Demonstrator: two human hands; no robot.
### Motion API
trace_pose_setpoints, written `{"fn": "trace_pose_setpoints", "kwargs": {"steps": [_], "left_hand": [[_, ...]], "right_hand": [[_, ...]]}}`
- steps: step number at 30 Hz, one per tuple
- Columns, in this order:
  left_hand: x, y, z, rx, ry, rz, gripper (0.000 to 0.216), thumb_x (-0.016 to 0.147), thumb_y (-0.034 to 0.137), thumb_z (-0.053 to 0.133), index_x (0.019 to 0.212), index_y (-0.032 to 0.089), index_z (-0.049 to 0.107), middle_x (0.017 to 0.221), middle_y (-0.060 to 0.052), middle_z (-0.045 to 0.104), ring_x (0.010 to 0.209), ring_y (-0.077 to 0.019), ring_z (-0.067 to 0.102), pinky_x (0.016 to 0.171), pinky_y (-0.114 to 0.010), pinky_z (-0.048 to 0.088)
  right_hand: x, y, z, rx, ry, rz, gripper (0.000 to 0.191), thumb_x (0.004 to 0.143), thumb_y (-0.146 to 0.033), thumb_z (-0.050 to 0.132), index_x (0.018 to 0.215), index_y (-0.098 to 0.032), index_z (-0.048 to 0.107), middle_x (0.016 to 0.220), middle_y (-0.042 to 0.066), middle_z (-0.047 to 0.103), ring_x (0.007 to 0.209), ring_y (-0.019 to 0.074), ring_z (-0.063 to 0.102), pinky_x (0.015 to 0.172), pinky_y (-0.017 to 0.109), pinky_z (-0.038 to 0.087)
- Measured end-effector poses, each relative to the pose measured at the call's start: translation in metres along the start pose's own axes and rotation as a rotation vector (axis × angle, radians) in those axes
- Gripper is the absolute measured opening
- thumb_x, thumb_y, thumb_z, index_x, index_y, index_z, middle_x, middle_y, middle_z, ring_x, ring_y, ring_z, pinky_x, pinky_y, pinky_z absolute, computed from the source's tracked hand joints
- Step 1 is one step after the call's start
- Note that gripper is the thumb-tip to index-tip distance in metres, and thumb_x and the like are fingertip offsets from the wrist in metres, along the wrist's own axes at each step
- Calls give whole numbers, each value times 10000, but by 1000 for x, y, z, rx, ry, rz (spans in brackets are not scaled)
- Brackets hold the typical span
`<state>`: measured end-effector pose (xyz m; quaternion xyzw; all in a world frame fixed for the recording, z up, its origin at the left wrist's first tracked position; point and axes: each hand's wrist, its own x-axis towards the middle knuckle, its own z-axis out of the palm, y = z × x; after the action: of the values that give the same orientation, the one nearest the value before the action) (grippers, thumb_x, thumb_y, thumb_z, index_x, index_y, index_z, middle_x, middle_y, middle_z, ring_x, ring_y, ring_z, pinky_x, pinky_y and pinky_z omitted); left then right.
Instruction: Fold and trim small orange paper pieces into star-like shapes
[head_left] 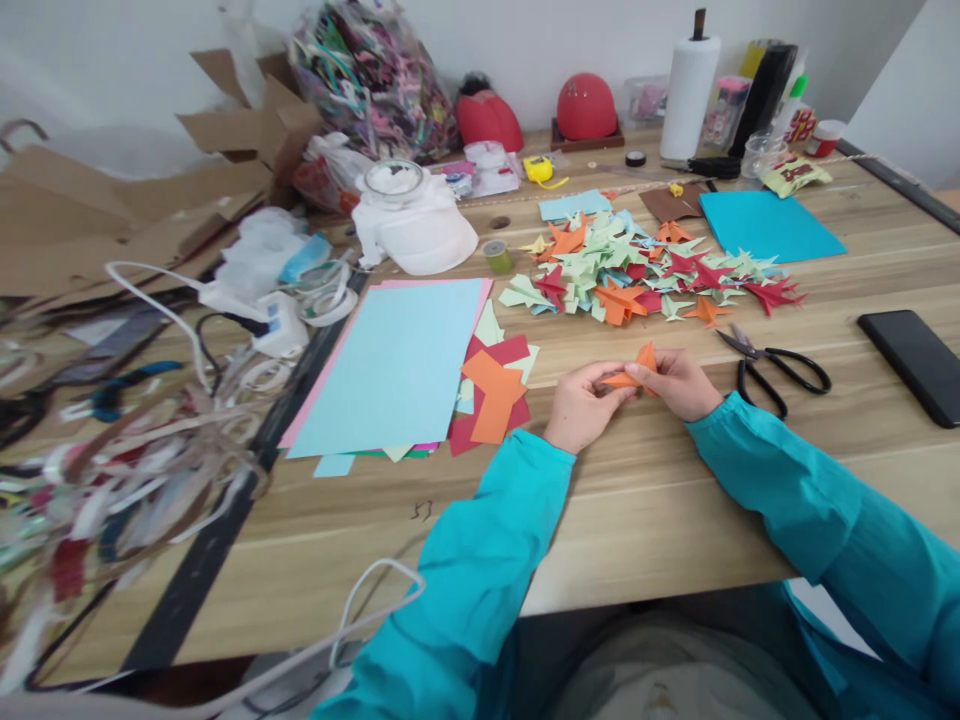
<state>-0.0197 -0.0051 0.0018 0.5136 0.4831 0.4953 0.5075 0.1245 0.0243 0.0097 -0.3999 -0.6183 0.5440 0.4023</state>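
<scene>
A folded orange paper (645, 358) is held over the table (637, 540) between the left hand (585, 408) and the right hand (679, 383). The fingers of both hands are nearly closed: by the left ones its left end is pinched, and by the right ones it is gripped, with the thumb laid on it.

Just to the right of the fingers, scissors (750, 351) are placed with their handles spread apart; farther right, a black phone (919, 365) is laid flat. To the left of the fingers, an orange cutout (495, 400) is laid on red paper (465, 438), and farther left a light blue sheet (382, 370) is seen.

Beyond the fingers, a heap (622, 255) of folded pieces, mostly green, orange and red, is spread. Behind its right part, blue paper (772, 225) is placed; to its left, a small jar (497, 257) is stood. Farthest from the fingers, a yellow tape measure (538, 169) and a white roll (690, 100) are found.
</scene>
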Motion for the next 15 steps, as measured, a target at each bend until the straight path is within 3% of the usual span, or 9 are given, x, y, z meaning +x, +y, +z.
{"fn": "trace_pose_setpoints", "kwargs": {"steps": [5,10,15], "left_hand": [[0,1,1,-23,1,-6,363,597,217,713,943,132,644,755,-64,700,653,-179,669,652,-300,548],[0,4,-1,-53,-6,-52,432,604,247,726,1007,125,630,662,-51,690,644,-182,668,659,-306,547],[1,9,-4,-164,21,-60,476,618,299,720,1050,125,621,715,-56,704,629,-167,664,673,-316,550]], "right_hand": [[-1,-1,0,5,15,20,443,640,-579,624,586,-140,606,545,-1,554,496,88,450,481,231,363],[0,0,0,46,68,54,465,729,-578,533,562,-147,580,495,-12,518,471,79,425,464,222,338],[1,-1,-1,194,26,87,310,634,-446,694,742,-163,630,644,-2,607,563,93,517,491,204,375]]}}
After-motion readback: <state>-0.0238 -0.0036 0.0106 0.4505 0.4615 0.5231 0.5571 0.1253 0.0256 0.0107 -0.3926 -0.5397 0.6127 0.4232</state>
